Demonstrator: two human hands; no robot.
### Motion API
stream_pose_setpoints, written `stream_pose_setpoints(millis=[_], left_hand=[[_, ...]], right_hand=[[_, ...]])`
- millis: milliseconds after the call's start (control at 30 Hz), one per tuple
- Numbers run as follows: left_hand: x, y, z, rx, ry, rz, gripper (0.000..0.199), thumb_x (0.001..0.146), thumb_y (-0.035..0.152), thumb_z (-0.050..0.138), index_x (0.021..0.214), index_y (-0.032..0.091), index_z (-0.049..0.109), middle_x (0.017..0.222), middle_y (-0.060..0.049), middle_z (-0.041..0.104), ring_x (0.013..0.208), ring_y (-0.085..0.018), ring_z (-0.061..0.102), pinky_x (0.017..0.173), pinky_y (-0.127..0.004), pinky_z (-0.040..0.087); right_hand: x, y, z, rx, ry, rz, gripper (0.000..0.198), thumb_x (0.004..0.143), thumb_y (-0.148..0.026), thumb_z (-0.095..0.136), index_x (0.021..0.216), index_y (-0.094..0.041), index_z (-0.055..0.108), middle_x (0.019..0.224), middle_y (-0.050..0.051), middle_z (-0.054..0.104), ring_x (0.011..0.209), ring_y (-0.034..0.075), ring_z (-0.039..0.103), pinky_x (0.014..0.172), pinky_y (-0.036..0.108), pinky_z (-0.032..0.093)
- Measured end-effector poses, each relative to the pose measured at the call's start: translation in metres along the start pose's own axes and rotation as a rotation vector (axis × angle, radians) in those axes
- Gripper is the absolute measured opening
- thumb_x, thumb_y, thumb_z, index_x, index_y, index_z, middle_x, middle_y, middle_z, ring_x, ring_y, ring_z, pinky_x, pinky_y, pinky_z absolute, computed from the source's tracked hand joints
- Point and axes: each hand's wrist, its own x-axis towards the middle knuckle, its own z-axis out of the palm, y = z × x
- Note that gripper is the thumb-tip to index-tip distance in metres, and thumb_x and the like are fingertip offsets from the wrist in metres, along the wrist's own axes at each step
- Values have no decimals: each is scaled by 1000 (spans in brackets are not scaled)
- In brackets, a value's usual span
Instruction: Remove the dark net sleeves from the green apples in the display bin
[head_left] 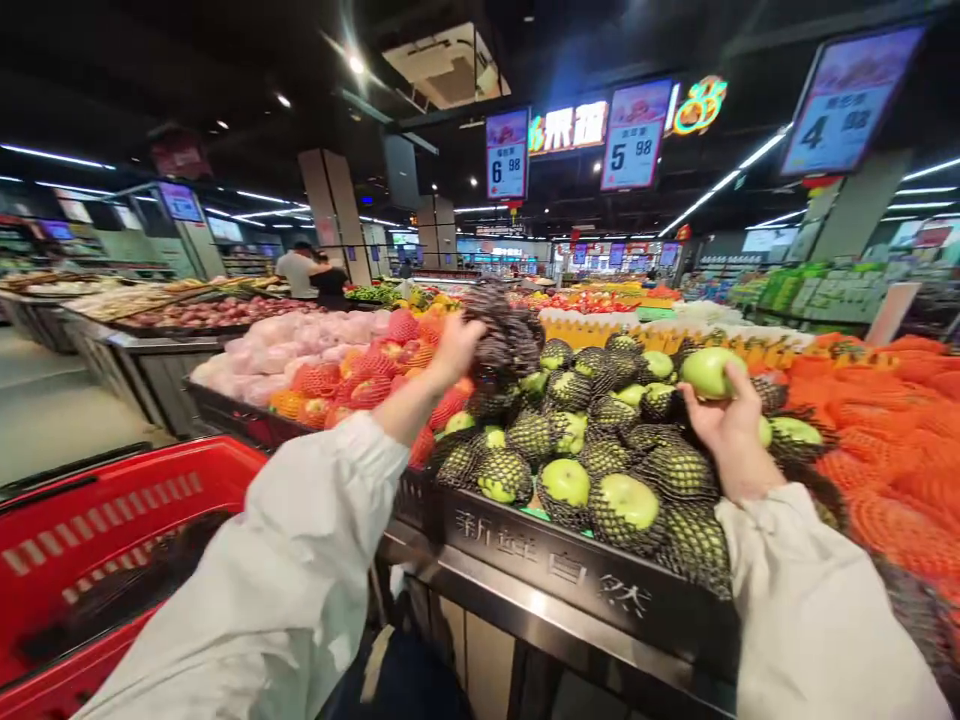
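Note:
My right hand (726,425) is closed around a bare green apple (705,371), raised at the right side of the display. Over the left part of it, my left hand (457,347) grips a bunch of black foam fruit nets (501,335), smeared by motion. Below and between the hands lie green apples (628,502), most of them wrapped in black foam nets. They fill a black bin (540,555) with white characters on its front.
A red shopping basket (225,470) is at the lower left, with something dark inside. Red-netted fruit (367,372) and pink-wrapped fruit (277,345) lie left of the apples; orange netted goods (892,430) lie right. Two people (311,275) stand farther back. Price signs (636,135) hang overhead.

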Motion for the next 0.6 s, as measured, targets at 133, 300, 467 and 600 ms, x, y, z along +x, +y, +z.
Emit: stream_pose_setpoints(millis=[133, 300, 467, 600], left_hand=[[21, 63, 119, 187, -137, 318, 30, 84, 25, 57, 110, 14, 68, 120, -11, 68, 114, -28, 62, 104, -38, 47], [43, 77, 199, 370, -311, 181, 64, 83, 28, 65, 142, 10, 46, 148, -22, 48, 136, -33, 51, 113, -39, 40], [43, 69, 217, 369, -554, 17, 118, 75, 44, 76, 160, 8, 4, 163, -29, 21, 150, -39, 29, 120, -44, 30], [32, 80, 208, 205, -488, 24, 96, 84, 33, 63, 162, 16, 11, 162, -24, 28, 147, -35, 39, 118, -41, 34]], right_hand=[[0, 3, -1, -2, 3, 5, 8, 88, -24, 64, 91, -18, 68, 78, 0, 71, 62, 12, 68, 50, 19, 60], [-2, 1, 1, 54, -6, 38, 9, 83, -25, 67, 90, -20, 66, 80, 0, 69, 67, 12, 67, 50, 18, 60], [-1, 4, 3, 50, -47, 42, 11, 82, -25, 69, 91, -21, 65, 80, -1, 69, 65, 12, 67, 53, 21, 62], [3, 8, 1, 4, -78, 50, 22, 76, -28, 76, 94, -21, 65, 84, 0, 69, 70, 13, 68, 56, 22, 64]])
